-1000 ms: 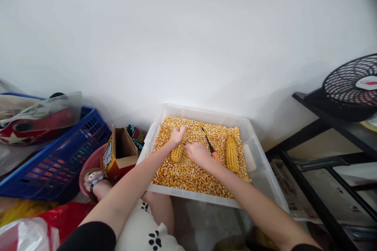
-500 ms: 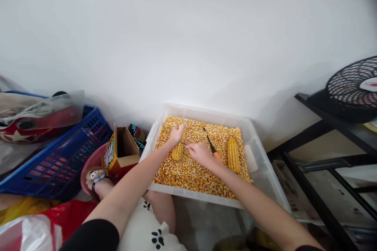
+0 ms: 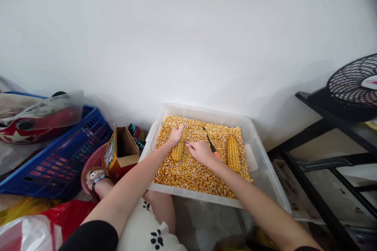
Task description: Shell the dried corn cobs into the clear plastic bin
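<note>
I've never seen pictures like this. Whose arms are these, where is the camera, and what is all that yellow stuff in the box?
The camera sits on a person's head and looks down, so the two bare arms are the person's own. The left hand grips a corn cob at its far end. The right hand holds a thin pointed tool against that cob; what the tool is, I cannot tell. Both work over a clear plastic tub filled with loose corn kernels. In it also lie a second cob and an orange-handled tool. To the left stand a small open cardboard box and a blue basket; a black fan is at the right.
</note>
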The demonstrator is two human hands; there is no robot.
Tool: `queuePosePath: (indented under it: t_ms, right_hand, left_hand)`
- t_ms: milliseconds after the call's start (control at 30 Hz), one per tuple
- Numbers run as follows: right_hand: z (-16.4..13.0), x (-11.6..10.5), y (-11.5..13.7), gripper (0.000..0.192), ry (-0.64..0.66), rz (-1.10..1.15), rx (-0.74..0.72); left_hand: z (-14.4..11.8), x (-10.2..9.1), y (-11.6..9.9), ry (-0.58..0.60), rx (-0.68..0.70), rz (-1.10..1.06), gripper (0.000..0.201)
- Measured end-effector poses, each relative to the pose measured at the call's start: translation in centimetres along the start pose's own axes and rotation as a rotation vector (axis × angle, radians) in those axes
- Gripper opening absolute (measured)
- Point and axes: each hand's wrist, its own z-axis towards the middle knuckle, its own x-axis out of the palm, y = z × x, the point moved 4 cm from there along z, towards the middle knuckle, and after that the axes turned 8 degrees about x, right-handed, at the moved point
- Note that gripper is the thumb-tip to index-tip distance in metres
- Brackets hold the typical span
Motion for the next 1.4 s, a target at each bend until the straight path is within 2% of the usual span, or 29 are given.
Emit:
queuePosePath:
  t_ms: [200, 533, 767, 967, 1200, 1400]
  right_hand:
    - [0.3, 0.0, -0.3, 0.036, 0.036, -0.005, -0.041]
    - [-0.1, -1.5, -0.8, 0.033, 0.116, 0.050, -0.159]
    - [0.1, -2.2, -1.8, 0.033, 0.201, 0.171, -0.229]
    - [0.2, -1.8, -1.9, 0.030, 0.275, 0.240, -0.246]
    - [0.3, -1.8, -1.7, 0.030, 0.215, 0.241, -0.185]
    - [0.5, -2.0, -1.9, 0.033, 0.168, 0.207, -0.168]
  left_hand:
    - [-0.4, 0.5, -0.1, 0.030, 0.008, 0.071, 0.040]
    - [-1.3, 1.6, -0.8, 0.084, 0.151, 0.225, 0.044]
    - [-1.8, 2.6, -1.2, 0.244, 0.273, 0.340, 0.045]
    - [-1.5, 2.2, -1.1, 0.222, 0.200, 0.297, 0.045]
    - [-0.9, 2.1, -0.4, 0.235, 0.184, 0.213, 0.045]
    - [-0.8, 2.0, -0.1, 0.226, 0.169, 0.238, 0.045]
